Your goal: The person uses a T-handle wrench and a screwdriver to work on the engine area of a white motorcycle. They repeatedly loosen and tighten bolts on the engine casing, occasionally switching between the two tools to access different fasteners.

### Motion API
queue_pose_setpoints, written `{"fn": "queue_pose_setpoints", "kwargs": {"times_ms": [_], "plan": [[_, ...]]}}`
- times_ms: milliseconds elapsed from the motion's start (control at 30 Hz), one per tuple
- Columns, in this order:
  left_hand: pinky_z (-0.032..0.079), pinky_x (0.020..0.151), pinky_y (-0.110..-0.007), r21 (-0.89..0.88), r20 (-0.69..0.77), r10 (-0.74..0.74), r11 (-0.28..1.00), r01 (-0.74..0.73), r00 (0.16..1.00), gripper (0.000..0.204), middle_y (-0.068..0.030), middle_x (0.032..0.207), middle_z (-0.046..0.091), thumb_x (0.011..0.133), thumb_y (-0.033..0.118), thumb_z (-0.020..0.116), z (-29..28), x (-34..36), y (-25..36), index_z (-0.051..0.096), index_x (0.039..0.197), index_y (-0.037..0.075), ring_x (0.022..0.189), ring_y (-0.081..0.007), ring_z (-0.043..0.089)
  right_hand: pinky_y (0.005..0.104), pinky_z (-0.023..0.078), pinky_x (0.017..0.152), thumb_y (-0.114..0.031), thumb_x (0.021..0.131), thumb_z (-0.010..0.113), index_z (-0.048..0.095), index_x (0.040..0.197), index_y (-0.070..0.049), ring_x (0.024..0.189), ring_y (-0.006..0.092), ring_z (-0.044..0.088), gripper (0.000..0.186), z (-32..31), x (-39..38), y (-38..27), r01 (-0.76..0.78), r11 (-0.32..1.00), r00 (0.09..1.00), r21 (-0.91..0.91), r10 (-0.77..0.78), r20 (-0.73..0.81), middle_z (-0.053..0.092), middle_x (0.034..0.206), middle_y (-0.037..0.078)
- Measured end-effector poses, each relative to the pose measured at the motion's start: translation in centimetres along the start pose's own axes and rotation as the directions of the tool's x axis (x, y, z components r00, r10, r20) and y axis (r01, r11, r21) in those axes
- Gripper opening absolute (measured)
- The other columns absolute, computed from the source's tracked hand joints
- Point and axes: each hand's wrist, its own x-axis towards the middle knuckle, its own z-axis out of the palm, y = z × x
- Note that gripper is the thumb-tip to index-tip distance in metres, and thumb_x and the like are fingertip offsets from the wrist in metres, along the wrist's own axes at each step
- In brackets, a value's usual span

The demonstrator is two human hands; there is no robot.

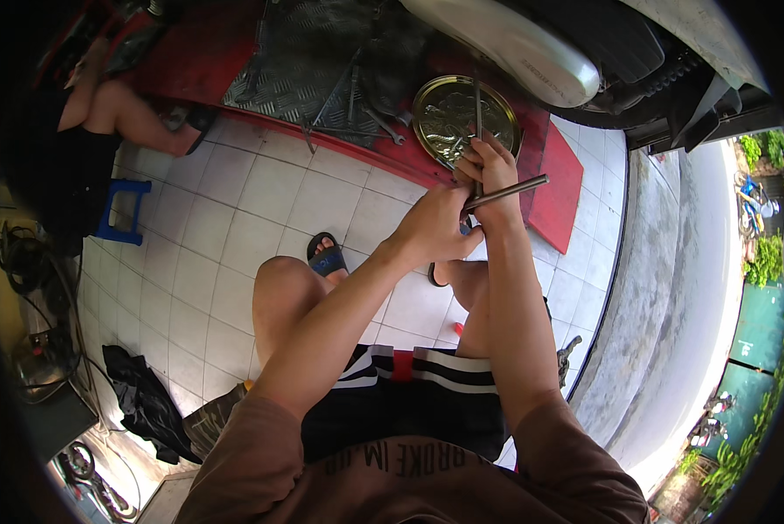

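Observation:
My right hand (495, 170) is closed, its fingers curled round the upright shaft of a metal T-handle wrench (519, 186). The crossbar sticks out to the right over that wrist. My left hand (436, 223) is closed at the other end of the crossbar, its thumb bent in; its fingertips are partly hidden. Just beyond both hands, a round gold-coloured tray (423, 131) rests on the red lift platform (556, 188), and the wrench's shaft reaches up over it. Something glossy shows inside the tray, too unclear to name.
Several spanners (383, 125) lie on the patterned metal plate (278, 74) at the platform's left. A motorcycle (532, 52) stands above the far right. Another person's leg (147, 122) and a blue stool (127, 212) are at the left. Dark cloth (139, 397) lies on the tiled floor.

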Motion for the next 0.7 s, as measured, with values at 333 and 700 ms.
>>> {"fn": "queue_pose_setpoints", "kwargs": {"times_ms": [333, 700], "plan": [[0.045, 0.056, -0.041, 0.041, 0.023, -0.015, 0.999, 0.014, 1.000, 0.019, -0.0170, 0.064, 0.060, 0.072, 0.011, 0.065, 1.1, 0.3, -0.5, 0.055, 0.080, -0.003, 0.060, -0.0339, 0.061, 0.0233, 0.023, 0.042, 0.000, 0.087, 0.048, 0.054, 0.089, -0.001, 0.047, 0.0053, 0.030, 0.006, 0.4, 0.2, -0.7, 0.067, 0.961, 0.992, -0.268, -0.093, -0.087, 0.034, 0.060, -0.004], [0.050, 0.059, -0.046, 0.170, 0.033, 0.065, 0.983, -0.069, 0.997, 0.017, -0.0195, 0.067, 0.063, 0.078, 0.013, 0.065, 2.3, -0.1, -1.2, 0.056, 0.083, -0.002, 0.064, -0.0378, 0.063, 0.0220, 0.029, 0.044, -0.017, 0.089, 0.058, 0.048, 0.079, -0.012, 0.051, 0.0068, 0.039, 0.015, -1.7, -0.6, -1.6, -0.244, 0.936, 0.956, -0.254, 0.187, -0.227, 0.042, 0.063, -0.004]]}}
